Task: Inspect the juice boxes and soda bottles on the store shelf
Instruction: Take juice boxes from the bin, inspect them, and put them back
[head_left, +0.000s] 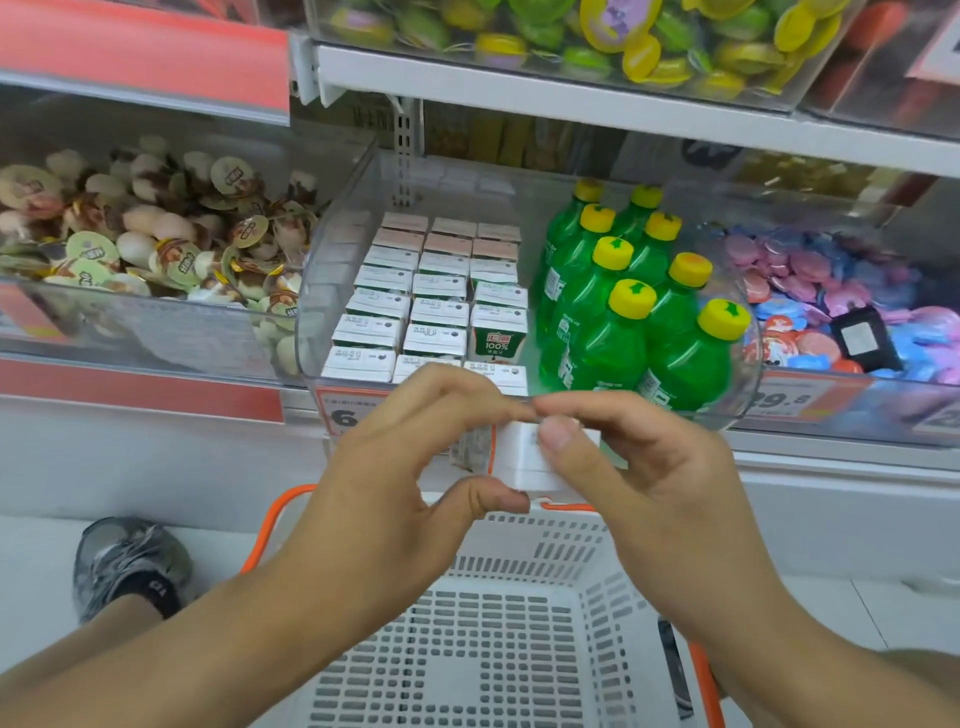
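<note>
From my head camera, both my hands hold one small juice box (530, 457) in front of the clear bin's (519, 182) front wall, above the white basket (498, 623). My left hand (395, 467) pinches its left end between thumb and forefinger; my right hand (639, 478) pinches its right side, thumb on top. More juice boxes (421, 291) fill the bin's left part, green soda bottles (623, 312) its right.
</note>
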